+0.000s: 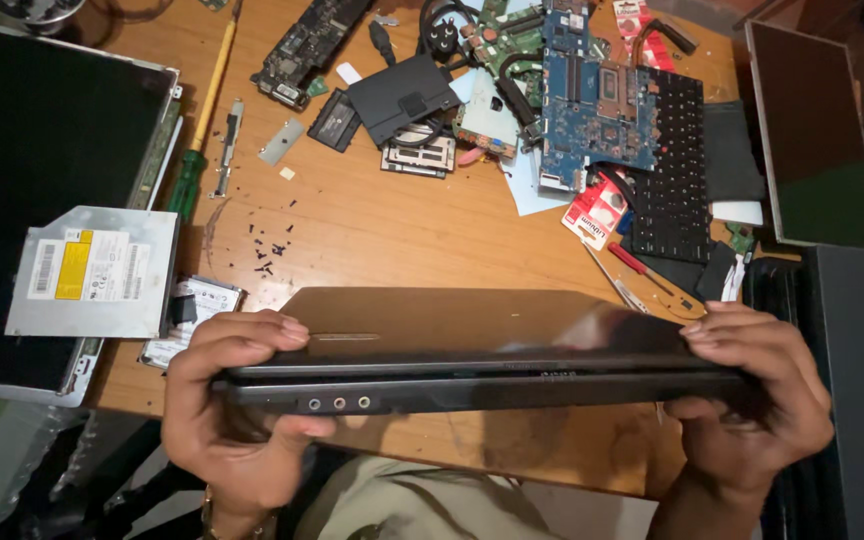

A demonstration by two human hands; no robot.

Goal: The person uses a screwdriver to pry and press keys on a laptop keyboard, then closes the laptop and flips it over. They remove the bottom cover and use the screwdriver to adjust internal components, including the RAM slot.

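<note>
Head view: wooden desk (402, 230) littered with laptop parts. Closed black laptop (472, 350) at the near edge, long axis running left-right across the view, front edge with three round audio jacks facing the camera. Left hand (232, 400) closed on its left end, right hand (752, 395) closed on its right end; fingers on top, thumbs under, so it's pinched at both ends, equally near each hand. Two bare display panels: one large at far left (42, 150), one at far right (812, 130). One silver optical drive (97, 272) rests on the left panel, just left of the left hand. One detached keyboard (672, 170), one blue motherboard (592, 100), one black power brick (402, 95) mid-desk. One green-handled screwdriver (197, 140), one small red-handled one (642, 265). Loose black screws (267, 245) scattered near centre, too small to count.
</note>
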